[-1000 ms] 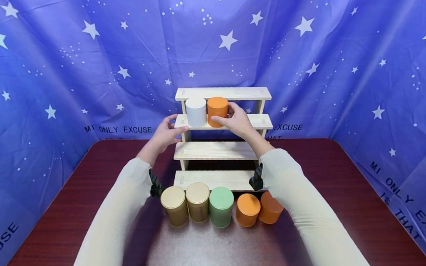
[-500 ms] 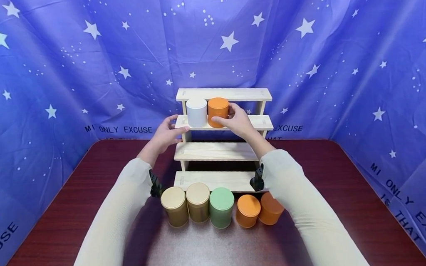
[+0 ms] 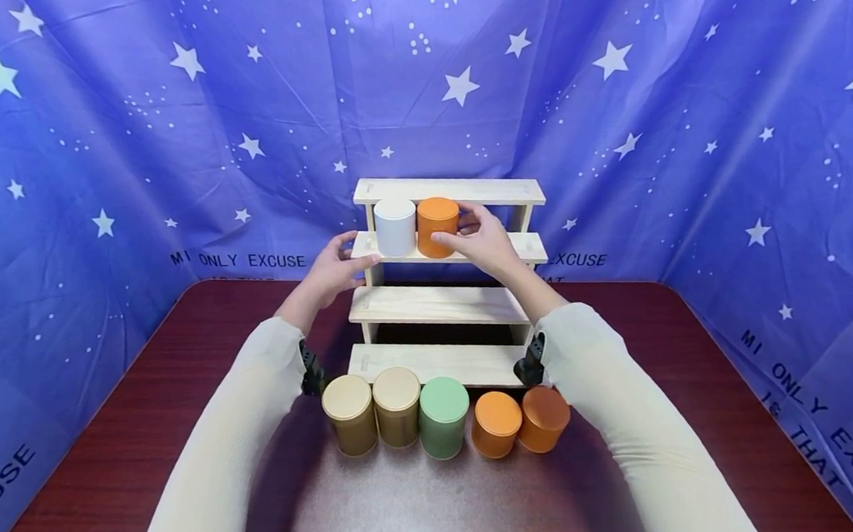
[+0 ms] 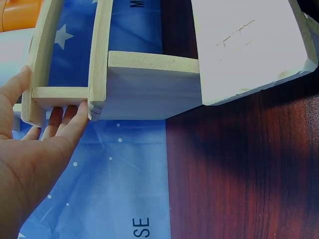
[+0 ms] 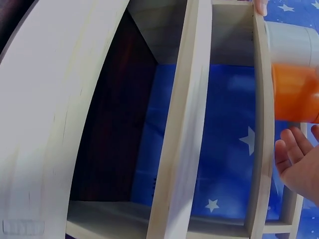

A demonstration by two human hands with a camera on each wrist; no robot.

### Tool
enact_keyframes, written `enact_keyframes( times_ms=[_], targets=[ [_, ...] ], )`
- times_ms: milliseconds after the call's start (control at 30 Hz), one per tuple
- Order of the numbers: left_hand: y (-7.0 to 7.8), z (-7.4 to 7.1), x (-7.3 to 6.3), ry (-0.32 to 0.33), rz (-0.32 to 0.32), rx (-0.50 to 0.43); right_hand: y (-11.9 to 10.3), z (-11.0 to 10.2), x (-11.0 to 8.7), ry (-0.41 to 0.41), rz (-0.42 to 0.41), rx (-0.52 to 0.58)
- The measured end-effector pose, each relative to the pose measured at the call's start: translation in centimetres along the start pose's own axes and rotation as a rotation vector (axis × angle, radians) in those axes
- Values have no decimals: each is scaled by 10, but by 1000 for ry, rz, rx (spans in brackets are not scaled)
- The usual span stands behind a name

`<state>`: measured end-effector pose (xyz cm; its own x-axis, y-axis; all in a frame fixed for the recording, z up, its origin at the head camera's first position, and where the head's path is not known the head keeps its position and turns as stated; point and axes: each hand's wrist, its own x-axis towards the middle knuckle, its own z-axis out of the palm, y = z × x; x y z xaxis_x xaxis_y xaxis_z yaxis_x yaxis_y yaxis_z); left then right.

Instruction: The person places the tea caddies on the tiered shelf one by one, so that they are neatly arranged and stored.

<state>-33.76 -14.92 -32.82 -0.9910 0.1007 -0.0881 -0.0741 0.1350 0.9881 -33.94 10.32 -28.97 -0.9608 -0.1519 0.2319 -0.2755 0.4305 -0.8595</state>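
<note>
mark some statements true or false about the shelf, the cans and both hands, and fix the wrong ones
1. A white cylindrical can stands left of an orange cylindrical can on the stepped pale wooden shelf. True.
2. The left hand grips the white can. False: it holds the shelf's left end.
3. On the dark red wood-grain table, a green cylindrical can stands between a gold cylindrical can and a second orange cylindrical can. True.
4. Four cans stand on the table. False: five do.
5. The right hand is beside the shelf's orange can. True.
</note>
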Motion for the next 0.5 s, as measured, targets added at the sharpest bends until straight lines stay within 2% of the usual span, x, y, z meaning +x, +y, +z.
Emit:
enact_keyframes(
  times_ms=[167,500],
  targets=[
    [0,0,0,1,6,-8,0,-8,-4,12,18,14],
    [1,1,-1,4,-2,-18,8,-26,-13,25,-1,-9]
  ],
)
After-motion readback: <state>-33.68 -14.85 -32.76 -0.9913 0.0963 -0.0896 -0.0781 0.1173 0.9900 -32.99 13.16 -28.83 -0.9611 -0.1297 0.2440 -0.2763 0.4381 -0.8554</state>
